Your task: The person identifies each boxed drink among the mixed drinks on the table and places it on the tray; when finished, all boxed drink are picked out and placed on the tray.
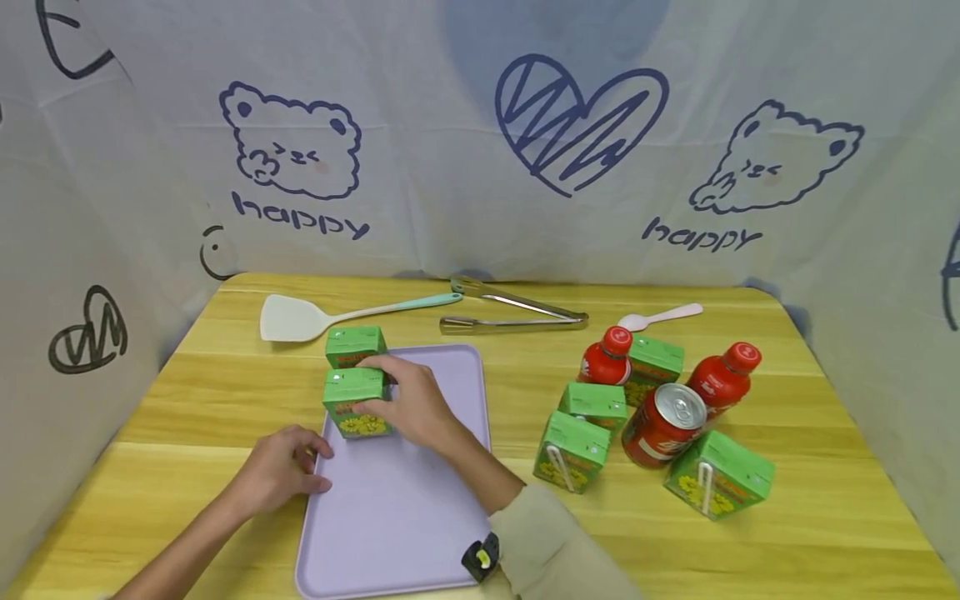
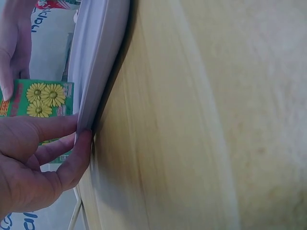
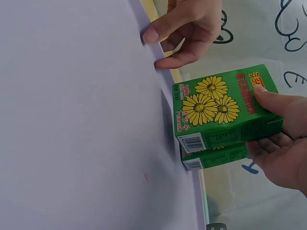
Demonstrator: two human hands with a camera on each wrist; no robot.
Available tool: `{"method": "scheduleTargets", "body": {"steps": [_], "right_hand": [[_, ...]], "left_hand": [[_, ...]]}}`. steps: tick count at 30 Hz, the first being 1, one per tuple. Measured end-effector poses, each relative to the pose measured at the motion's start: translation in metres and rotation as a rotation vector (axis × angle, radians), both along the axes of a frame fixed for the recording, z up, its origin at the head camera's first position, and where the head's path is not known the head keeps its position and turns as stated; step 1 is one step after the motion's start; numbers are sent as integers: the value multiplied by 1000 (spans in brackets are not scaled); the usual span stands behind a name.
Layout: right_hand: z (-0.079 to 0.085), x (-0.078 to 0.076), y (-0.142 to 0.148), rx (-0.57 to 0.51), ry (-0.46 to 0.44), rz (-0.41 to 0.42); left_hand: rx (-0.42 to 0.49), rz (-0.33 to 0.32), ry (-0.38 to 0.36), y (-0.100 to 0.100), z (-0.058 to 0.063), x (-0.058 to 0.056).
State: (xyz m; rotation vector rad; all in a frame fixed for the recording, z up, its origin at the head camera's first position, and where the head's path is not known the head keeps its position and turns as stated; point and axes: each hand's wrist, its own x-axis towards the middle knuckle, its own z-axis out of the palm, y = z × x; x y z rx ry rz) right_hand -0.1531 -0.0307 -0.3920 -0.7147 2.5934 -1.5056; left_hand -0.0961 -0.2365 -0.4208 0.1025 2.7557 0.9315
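Note:
My right hand [image 1: 411, 402] grips a green drink carton [image 1: 356, 408] with yellow flowers, thumb on its near face and fingers behind. The carton stands upright at the far left of the lilac tray [image 1: 405, 517]. Directly behind it is a second green carton [image 1: 354, 343], partly hidden by the first carton and the fingers. At the tray's left edge, my left hand [image 1: 279, 468] pinches the rim, as the left wrist view shows. The two cartons [image 3: 225, 103] sit close together in the right wrist view.
Right of the tray stand several green cartons [image 1: 573, 450], a red can [image 1: 663, 425] and two red bottles [image 1: 723, 379]. Along the back lie a white spatula [image 1: 296, 319], metal tongs [image 1: 525, 312] and a pink spoon [image 1: 663, 317]. Drawn-on white cloth [image 1: 435, 167] encloses the table.

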Motion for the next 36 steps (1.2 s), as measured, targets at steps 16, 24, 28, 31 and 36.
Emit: {"method": "scheduleTargets", "body": {"steps": [16,24,28,31,36], "right_hand": [[-8,-12,-13,51,-16,-18],[-3,-13,-13,119,-35,-6],[2,-10,-8,127,-17,-12],[9,-5,-2,133,21,-24],[20,6,15,137,66,-49]], "left_hand": [[7,0,-21,1,1,1],[9,-1,-32,1,0,0],[6,-5,-29,1,0,0],[5,-3,-28,1,0,0],[11,4,-26,1,-1,1]]}}
